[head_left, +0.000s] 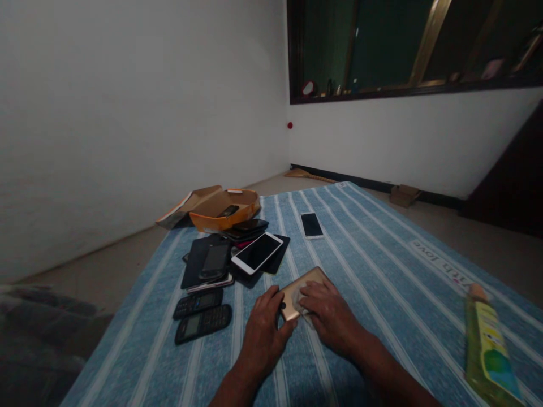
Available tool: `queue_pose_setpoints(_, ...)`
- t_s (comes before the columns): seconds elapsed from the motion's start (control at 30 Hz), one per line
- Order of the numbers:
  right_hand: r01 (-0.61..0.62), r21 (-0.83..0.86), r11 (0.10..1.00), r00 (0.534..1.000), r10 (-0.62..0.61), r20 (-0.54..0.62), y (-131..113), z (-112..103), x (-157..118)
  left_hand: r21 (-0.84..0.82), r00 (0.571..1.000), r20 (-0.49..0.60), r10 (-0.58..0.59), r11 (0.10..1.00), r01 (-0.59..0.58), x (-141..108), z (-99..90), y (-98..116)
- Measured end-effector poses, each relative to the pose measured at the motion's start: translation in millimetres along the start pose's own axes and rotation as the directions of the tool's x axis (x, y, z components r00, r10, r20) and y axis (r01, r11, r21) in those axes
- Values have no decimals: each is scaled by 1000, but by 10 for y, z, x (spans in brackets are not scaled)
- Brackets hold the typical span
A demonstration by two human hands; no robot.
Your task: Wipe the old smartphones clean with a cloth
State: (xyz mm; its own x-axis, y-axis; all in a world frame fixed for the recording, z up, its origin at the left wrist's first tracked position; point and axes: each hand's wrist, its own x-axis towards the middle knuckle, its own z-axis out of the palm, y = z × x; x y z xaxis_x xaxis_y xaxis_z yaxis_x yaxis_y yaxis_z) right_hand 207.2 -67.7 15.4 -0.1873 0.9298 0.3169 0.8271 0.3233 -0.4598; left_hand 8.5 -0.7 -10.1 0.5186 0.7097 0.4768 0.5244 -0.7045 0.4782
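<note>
A gold smartphone point(290, 298) lies back up over the striped cloth, tilted, in front of me. My left hand point(263, 330) grips its left end, thumb at the near edge and fingers at the far edge. With bent fingers, my right hand point(326, 308) presses a crumpled pale wiping cloth point(302, 305) on the phone's back. To the left, a white smartphone point(258, 252) rests on a pile of dark phones. Two black keypad phones point(203, 323) lie side by side nearer me. Another white-edged smartphone point(311, 225) lies apart, beyond my hands.
An open orange cardboard box point(224, 212) with a phone inside stands at the far left of the blue striped cloth point(360, 265). At right lies a bottle of yellow-green liquid point(490, 345). Behind are white walls, a window point(382, 45), a broom and a small carton point(404, 195) on the floor.
</note>
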Motion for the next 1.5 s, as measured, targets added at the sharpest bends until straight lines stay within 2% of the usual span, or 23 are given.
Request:
queue_pose_setpoints(0.2,-126,-25,992,991,124,-56,221,-130,-13,14,1000,-5,-22,1000,22,-2,-2,10)
queue_pose_setpoints(0.3,-104,-26,994,993,102,-51,205,-124,-9,4,1000,1,-32,999,32,5,-13,22)
queue_pose_setpoints(0.53,-1,-4,1000,1000,1,-18,-24,2,8,-9,1000,-4,-25,1000,25,12,-14,18)
queue_pose_setpoints(0.73,-94,-11,996,994,93,-55,163,-118,-4,-8,999,-20,-30,1000,30,9,1,15)
queue_pose_setpoints(0.9,-62,3,998,996,62,-65,297,-200,-7,4,1000,-6,-29,1000,29,10,-16,29)
queue_pose_setpoints(1.0,-58,-5,998,995,57,-79,252,-148,-11,-11,1000,3,-24,1000,24,12,-25,22)
queue_pose_setpoints(1.23,19,-8,1000,1000,-19,-19,36,-20,-4,-4,1000,-8,-28,1000,28,1,18,-19)
queue_pose_setpoints(1.5,-52,27,998,994,54,-93,348,-152,-33,18,1000,-11,-22,1000,23,1,13,4)
